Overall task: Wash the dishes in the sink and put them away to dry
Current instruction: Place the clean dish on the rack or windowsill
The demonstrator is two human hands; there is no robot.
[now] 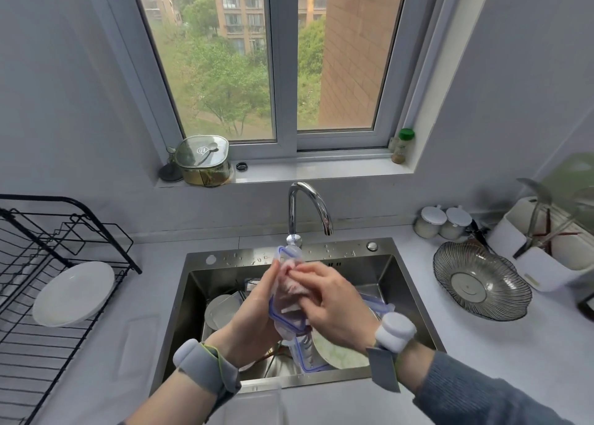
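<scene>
The person stands at the sink (414,299), both hands raised over the basin just below the faucet (310,206). The item in hand is a clear plastic lid with a blue rim (289,320), held edge-on and roughly upright, its top end at 12 o'clock, touching or just short of the faucet base. The left hand (254,315) supports it from the 9 o'clock side, palm against one face, fingers extended upward along it and thumb wrapped at the lower edge. The right hand (334,299) presses a pale pink cloth (294,288) against the opposite face from 3 o'clock, fingers curled onto the cloth. No running water can be made out. Judged from appearance, the lid is light, thin and somewhat flexible, and likely slick when wet; the raised blue rim offers the firmest hold, and a grip at opposite edges would resist twisting better than pressure on the flat panel. It is unlikely to break if dropped, but the crockery below could chip. Beneath the hands, a white plate (221,310) lies at 9 o'clock in the basin, a green-patterned plate (337,350) at 5 o'clock, and further blue-rimmed plastic shows between them. On the counter at 9 o'clock a black drying rack (51,241) already holds one white dish (74,293).
</scene>
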